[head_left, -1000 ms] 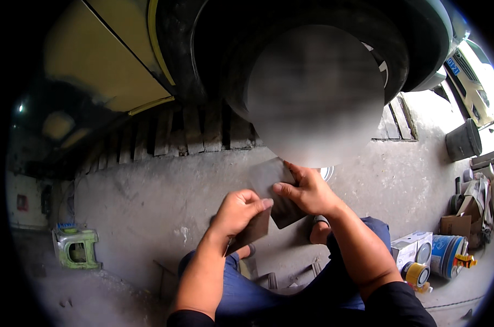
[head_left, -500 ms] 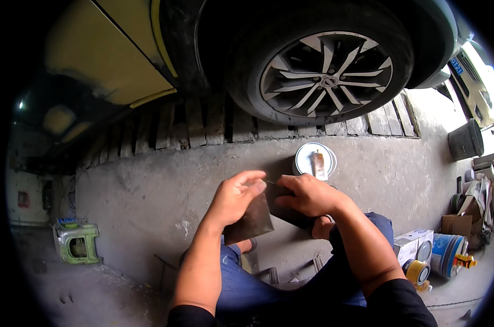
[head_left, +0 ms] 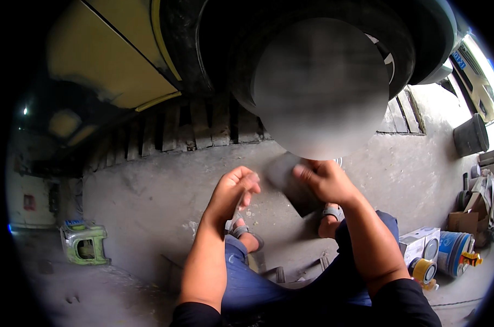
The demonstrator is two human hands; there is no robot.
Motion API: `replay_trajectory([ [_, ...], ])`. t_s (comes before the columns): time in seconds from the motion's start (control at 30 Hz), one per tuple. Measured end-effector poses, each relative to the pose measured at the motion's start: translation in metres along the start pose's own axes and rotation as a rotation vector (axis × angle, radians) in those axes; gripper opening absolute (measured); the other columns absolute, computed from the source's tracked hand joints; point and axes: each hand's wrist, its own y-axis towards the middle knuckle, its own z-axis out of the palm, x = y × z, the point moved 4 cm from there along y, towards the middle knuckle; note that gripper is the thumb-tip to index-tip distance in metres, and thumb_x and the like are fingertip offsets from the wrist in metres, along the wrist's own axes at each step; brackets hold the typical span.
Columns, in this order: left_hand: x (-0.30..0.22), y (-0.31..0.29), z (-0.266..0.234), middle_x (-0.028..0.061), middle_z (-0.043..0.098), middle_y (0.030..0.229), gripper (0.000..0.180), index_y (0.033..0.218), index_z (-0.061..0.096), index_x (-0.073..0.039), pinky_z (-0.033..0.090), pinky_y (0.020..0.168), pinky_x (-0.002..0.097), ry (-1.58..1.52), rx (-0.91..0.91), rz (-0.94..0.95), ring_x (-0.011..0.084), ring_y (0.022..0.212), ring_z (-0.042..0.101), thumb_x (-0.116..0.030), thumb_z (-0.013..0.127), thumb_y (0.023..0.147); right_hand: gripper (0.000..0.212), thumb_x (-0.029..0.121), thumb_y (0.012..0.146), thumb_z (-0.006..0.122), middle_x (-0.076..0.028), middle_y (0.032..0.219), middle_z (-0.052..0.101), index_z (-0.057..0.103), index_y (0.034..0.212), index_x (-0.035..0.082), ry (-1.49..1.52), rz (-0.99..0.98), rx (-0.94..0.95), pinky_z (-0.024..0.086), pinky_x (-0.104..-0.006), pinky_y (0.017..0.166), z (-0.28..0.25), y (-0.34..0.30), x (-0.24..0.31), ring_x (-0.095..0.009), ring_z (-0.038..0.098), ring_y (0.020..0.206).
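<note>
My right hand (head_left: 330, 181) is closed on a dark flat rectangular plate (head_left: 302, 200), its thumb pressed along the upper face. A grey, motion-blurred area shows at the plate's far left end. Left of it and apart, my left hand (head_left: 234, 192) has its fingers curled round a thin dark sheet (head_left: 239, 203), seen almost edge-on. Both hands are above the floor, in front of my knees. Past my right hand, only a sliver of the white-lidded can (head_left: 340, 162) shows; a round grey blurred patch hides the rest.
The same patch covers most of the car wheel (head_left: 404, 65). A patchy car body panel (head_left: 111, 60) is at upper left. Wooden slats (head_left: 171, 128) line the floor below it. A green stool (head_left: 85, 243) stands left; a black bucket (head_left: 471, 135), boxes and cans (head_left: 448, 250) sit right.
The sheet in my left hand has turned from broad face to nearly edge-on, and my hands have moved apart. The blurred patch now hides the wheel and most of the can.
</note>
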Motion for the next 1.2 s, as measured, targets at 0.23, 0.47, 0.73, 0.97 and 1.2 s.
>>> replay_trajectory([
  [0.23, 0.054, 0.023, -0.02, 0.0139, 0.064, 0.084, 0.057, 0.102, 0.054, -0.003, 0.039, 0.041, 0.0272, -0.755, -0.099, -0.178, 0.0217, 0.06, 0.057, -0.059, 0.05, 0.09, 0.033, 0.012, 0.091, 0.062, -0.007, 0.097, 0.062, 0.05, 0.118, -0.001, 0.641, 0.082, -0.064, 0.048, -0.0264, 0.075, 0.008, 0.009, -0.007, -0.011, 0.058, 0.086],
  [0.47, 0.022, 0.014, 0.018, 0.0187, 0.063, 0.107, 0.063, 0.12, 0.054, 0.001, 0.049, 0.066, 0.036, -0.916, 0.062, 0.029, 0.0302, 0.091, 0.062, -0.054, 0.045, 0.091, 0.031, 0.012, 0.089, 0.065, -0.009, 0.097, 0.062, 0.049, 0.112, -0.002, 0.388, 0.028, -0.116, 0.048, -0.0265, 0.076, 0.014, 0.013, -0.022, -0.011, 0.058, 0.088],
  [0.73, 0.017, -0.002, 0.016, 0.0106, 0.057, 0.12, 0.04, 0.124, 0.052, -0.002, 0.043, 0.096, 0.0366, -0.591, -0.16, 0.279, 0.0212, 0.111, 0.054, -0.03, 0.048, 0.096, 0.029, 0.015, 0.092, 0.062, -0.005, 0.079, 0.048, 0.043, 0.104, -0.003, 0.059, 0.08, -0.132, 0.044, -0.026, 0.06, 0.044, -0.002, -0.011, -0.007, 0.046, 0.074],
  [0.97, 0.02, -0.016, 0.024, 0.0052, 0.058, 0.102, 0.027, 0.109, 0.053, 0.001, 0.042, 0.082, 0.0257, -0.078, -0.622, 0.526, 0.0111, 0.092, 0.051, -0.023, 0.043, 0.102, 0.033, 0.012, 0.094, 0.059, -0.008, 0.094, 0.054, 0.042, 0.115, -0.006, 0.243, 0.013, -0.267, 0.046, -0.0237, 0.067, 0.061, -0.002, -0.027, -0.008, 0.051, 0.084],
  [1.2, 0.007, -0.019, 0.032, 0.0113, 0.059, 0.114, 0.035, 0.126, 0.049, 0.002, 0.043, 0.091, 0.03, 0.171, -0.489, 0.585, 0.0163, 0.103, 0.054, -0.016, 0.053, 0.096, 0.035, 0.011, 0.094, 0.058, -0.008, 0.101, 0.058, 0.042, 0.121, -0.003, 0.399, -0.014, -0.211, 0.047, -0.0241, 0.076, 0.062, -0.003, -0.019, -0.01, 0.054, 0.091],
])
